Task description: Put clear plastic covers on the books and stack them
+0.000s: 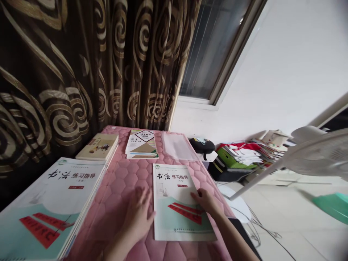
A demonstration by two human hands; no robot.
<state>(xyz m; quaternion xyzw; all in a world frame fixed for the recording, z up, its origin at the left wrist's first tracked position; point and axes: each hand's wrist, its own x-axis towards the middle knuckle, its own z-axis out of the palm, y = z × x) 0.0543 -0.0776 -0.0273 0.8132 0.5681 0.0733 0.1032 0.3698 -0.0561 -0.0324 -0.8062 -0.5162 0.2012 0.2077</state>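
Observation:
A calligraphy workbook (178,203) with a white and pale green cover and red strips lies in front of me on a pink quilted table cover (119,185). My right hand (206,201) is closed at the workbook's right edge, fingertips on the cover; fingers under the edge are hidden. Just off the left edge is my left hand (140,214), fingers spread and slightly blurred, palm down over the pink cover, its thumb at or near the book's edge. At the left lies a stack of books (51,203) topped by the same kind of workbook.
Behind that stack is a beige book pile (98,146). Farther back lie several thin books (141,145) and a translucent sheet (179,145). A black case (201,145) sits off the far right corner. A white fan (312,152) stands at right, cables on the floor. A patterned curtain (136,65) hangs behind.

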